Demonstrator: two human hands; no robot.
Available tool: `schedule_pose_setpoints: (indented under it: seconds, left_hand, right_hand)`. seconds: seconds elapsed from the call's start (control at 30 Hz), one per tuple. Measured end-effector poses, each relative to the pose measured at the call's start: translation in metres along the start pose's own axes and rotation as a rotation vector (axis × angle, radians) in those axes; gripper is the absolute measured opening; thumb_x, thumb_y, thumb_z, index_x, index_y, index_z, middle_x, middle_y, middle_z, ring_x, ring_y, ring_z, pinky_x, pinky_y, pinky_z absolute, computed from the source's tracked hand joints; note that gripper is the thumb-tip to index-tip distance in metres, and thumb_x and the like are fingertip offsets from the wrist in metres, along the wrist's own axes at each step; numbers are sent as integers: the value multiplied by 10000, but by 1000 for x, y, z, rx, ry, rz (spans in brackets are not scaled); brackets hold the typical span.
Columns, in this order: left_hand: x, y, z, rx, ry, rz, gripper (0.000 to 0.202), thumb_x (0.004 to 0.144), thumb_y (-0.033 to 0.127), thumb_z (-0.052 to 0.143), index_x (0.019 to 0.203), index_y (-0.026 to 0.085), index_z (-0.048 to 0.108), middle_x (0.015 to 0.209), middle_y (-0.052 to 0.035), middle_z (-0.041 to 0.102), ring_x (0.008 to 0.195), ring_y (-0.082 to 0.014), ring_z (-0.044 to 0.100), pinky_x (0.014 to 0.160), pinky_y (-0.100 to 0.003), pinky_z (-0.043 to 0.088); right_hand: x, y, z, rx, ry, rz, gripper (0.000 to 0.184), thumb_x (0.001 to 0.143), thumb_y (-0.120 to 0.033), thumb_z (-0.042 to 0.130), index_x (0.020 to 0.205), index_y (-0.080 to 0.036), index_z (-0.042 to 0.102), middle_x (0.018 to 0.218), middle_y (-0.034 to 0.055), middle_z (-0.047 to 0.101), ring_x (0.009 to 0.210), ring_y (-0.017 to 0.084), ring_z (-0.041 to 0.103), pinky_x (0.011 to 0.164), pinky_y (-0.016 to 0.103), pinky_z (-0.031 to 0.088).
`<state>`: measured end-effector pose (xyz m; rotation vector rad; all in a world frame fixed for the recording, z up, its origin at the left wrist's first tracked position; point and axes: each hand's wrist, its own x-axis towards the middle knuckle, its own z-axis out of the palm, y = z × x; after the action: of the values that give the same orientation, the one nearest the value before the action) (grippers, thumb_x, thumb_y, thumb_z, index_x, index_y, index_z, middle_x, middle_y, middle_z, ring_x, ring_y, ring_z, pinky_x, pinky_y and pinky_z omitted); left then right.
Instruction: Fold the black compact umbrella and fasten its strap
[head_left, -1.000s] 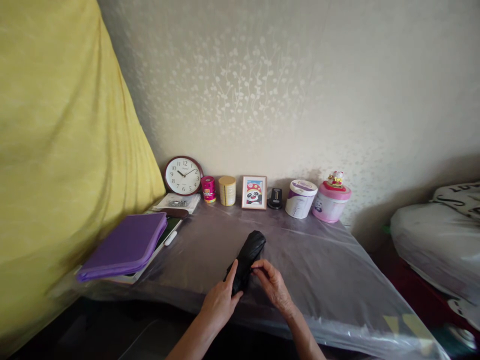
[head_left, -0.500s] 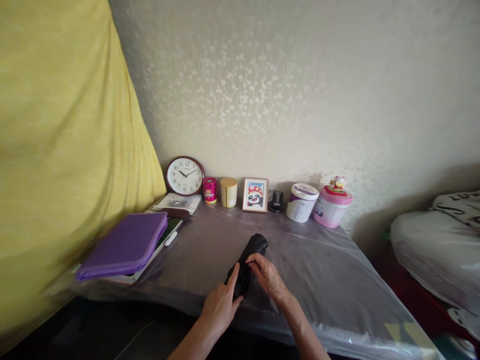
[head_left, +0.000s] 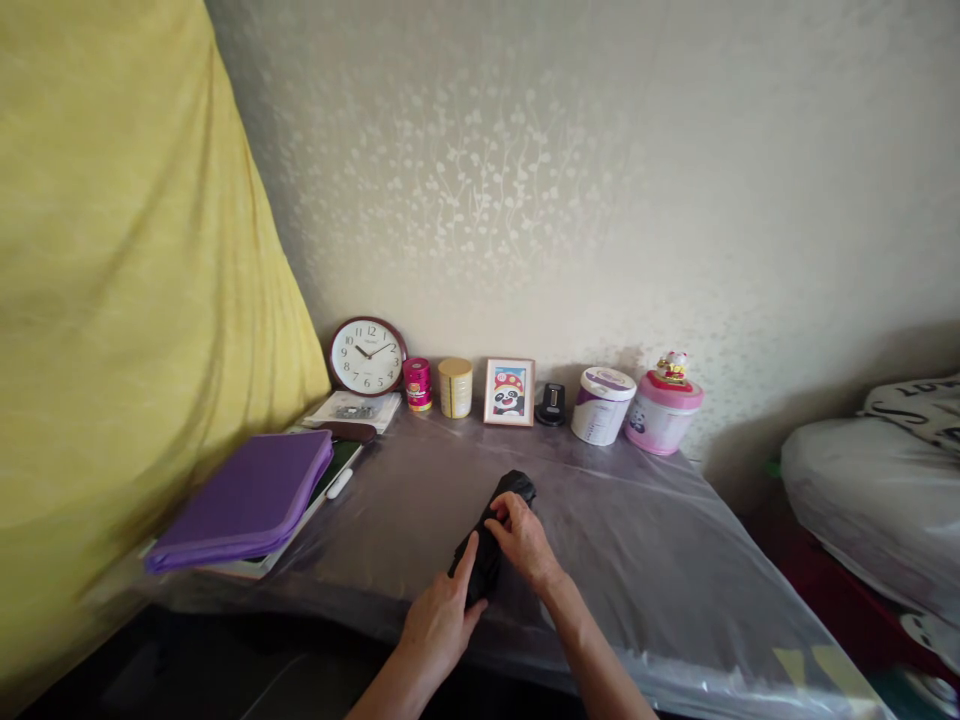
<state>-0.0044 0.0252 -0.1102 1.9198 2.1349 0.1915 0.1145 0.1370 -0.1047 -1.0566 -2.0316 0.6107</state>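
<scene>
A folded black umbrella [head_left: 512,489] lies slantwise on the plastic-covered table [head_left: 645,540], its far end pointing away from me. My left hand [head_left: 442,620] is wrapped round its near end, thumb up along its left side. My right hand [head_left: 521,538] lies on its middle, fingers curled and pinching at the black fabric. Most of the umbrella's near half is hidden under the two hands.
A purple zip case [head_left: 247,498] lies on papers at the table's left, next to a yellow curtain [head_left: 112,300]. Along the wall stand a clock [head_left: 367,355], two small tins [head_left: 455,387], a framed panda picture [head_left: 508,391], a white tub [head_left: 601,404] and a pink tub [head_left: 664,406]. Bagged bedding [head_left: 870,500] lies at right.
My right hand has slid forward along the umbrella from its near part to its middle. My left hand has stayed at the near end. The umbrella has hardly moved.
</scene>
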Motion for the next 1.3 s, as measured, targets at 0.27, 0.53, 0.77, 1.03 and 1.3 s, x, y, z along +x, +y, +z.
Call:
schedule_pose_setpoints:
  seconds: [0.27,0.53,0.77,1.03,1.3]
  left_hand:
    - [-1,-1,-4,-31,-30,-4,694,829,354,421,1387,262,20,1065,-86,604,898,-191,607,773,-264,423]
    - [-17,2,-11,-99,-52,-36,785,807,298,428,1375,240,-111,1265,-87,482,1040,-173,543,831,-223,387]
    - [-25,8,3,20,30,-115,756,817,193,398,1366,293,-112,1132,-72,526,900,-159,580,750,-226,412]
    - [-22,7,13,132,41,-99,745,792,55,303,1360,336,-89,1169,-63,493,984,-142,550,802,-219,408]
    - [-8,14,-2,91,-217,-186,710,769,46,290,1359,367,58,1249,-92,454,1054,-186,536,826,-264,434]
  right_hand:
    - [-5,4,-1,222,47,73,222,814,-349,456,753,-205,613,692,16,566,620,137,549,585,246,453]
    - [-19,30,-13,571,111,380,327,732,-498,521,717,-177,583,491,-43,456,423,101,454,404,208,380]
    - [-24,31,-16,605,74,376,311,773,-463,484,832,-171,572,614,-18,497,470,98,476,426,207,392]
    - [-19,4,-3,473,-13,228,248,821,-368,431,955,-184,530,694,-1,566,537,115,544,510,217,444]
    - [-18,-2,14,137,3,153,229,797,-328,481,985,-198,498,645,-16,568,562,138,573,540,226,431]
